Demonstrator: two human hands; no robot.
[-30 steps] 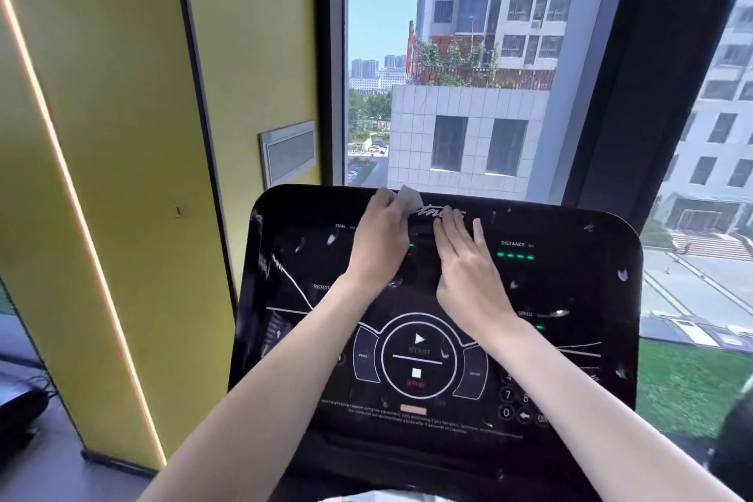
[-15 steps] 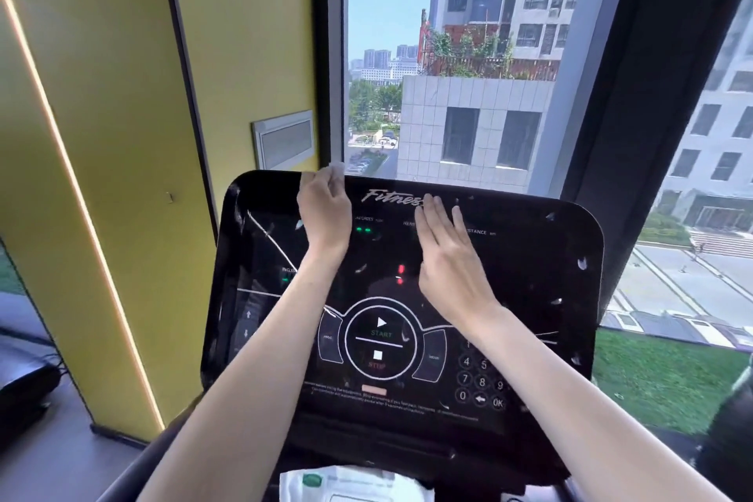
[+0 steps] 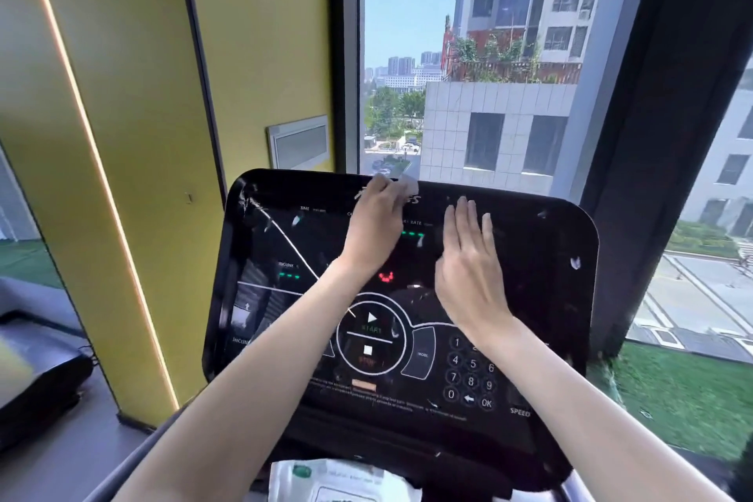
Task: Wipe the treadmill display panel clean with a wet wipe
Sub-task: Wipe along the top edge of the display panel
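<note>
- Head camera looks down at a black treadmill display panel (image 3: 542,289), which fills the middle of the view.
- The left hand (image 3: 377,228) is at the far top edge of the panel, a bit left of the middle.
- Its fingers are curled around a white wet wipe (image 3: 408,187) and press it on the panel's top rim. A bit of the wipe sticks out to the right of the fingers.
- The right hand (image 3: 468,269) is just to the right of the left hand. Its fingers are straight and close together, and it holds nothing. It lies flat on the panel, fingers pointing to the far edge.
- The two hands are near each other but do not touch.
- Small white specks (image 3: 575,263) dot the panel, most of them by its edges.
- A round start and stop button (image 3: 371,334) sits near the middle, below the left wrist. Number keys (image 3: 472,377) are to its right, under the right forearm.
- Little green lights (image 3: 412,234) glow between the hands.
- A white pack of wipes (image 3: 338,481) lies at the near edge, below the panel.
- A yellow wall (image 3: 134,134) stands on the left, and a big window (image 3: 407,33) with tall buildings is behind the panel.
</note>
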